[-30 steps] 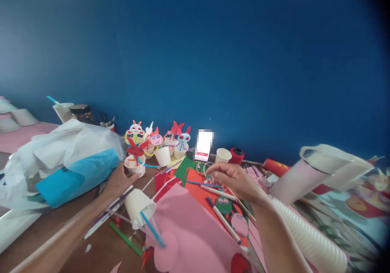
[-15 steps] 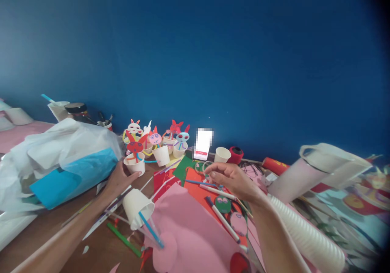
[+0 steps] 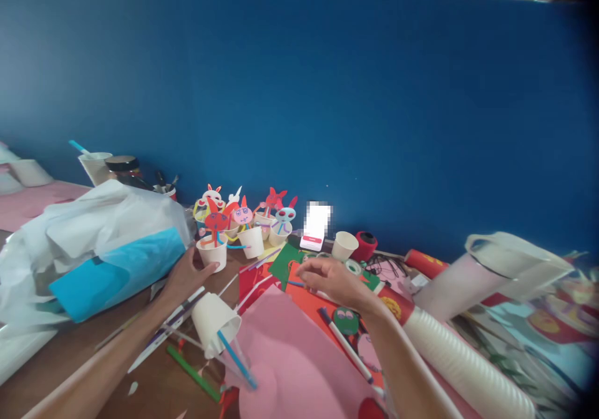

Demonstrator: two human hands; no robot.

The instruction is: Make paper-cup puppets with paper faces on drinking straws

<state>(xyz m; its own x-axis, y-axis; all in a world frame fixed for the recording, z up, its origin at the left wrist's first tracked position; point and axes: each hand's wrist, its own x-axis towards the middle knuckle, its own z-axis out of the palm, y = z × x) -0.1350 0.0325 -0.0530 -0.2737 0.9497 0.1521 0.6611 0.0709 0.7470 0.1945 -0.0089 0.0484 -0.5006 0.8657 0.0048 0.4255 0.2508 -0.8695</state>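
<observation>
My left hand (image 3: 188, 277) is closed round the lower side of a white paper cup (image 3: 213, 255). A red paper rabbit-like figure (image 3: 216, 221) with pipe-cleaner arms stands in that cup. Similar cups with paper figures are grouped just behind it, among them a pink face (image 3: 243, 217) and a pale blue face (image 3: 285, 216). Over the orange paper (image 3: 306, 299), my right hand (image 3: 333, 280) hovers with loosely bent fingers apart, and nothing shows in them. A tape roll (image 3: 352, 267) lies just behind its knuckles.
A tipped cup (image 3: 215, 325) with a blue straw lies beside pink paper (image 3: 294, 350). At left is a plastic bag (image 3: 116, 213) with a blue sheet. A phone (image 3: 316, 226) leans near the wall; a cup stack (image 3: 468, 356) and a pitcher (image 3: 496, 269) are at right.
My right hand has moved a little left and down, away from the tape roll, which now shows more. My left hand stays on the cup. The view has shifted slightly.
</observation>
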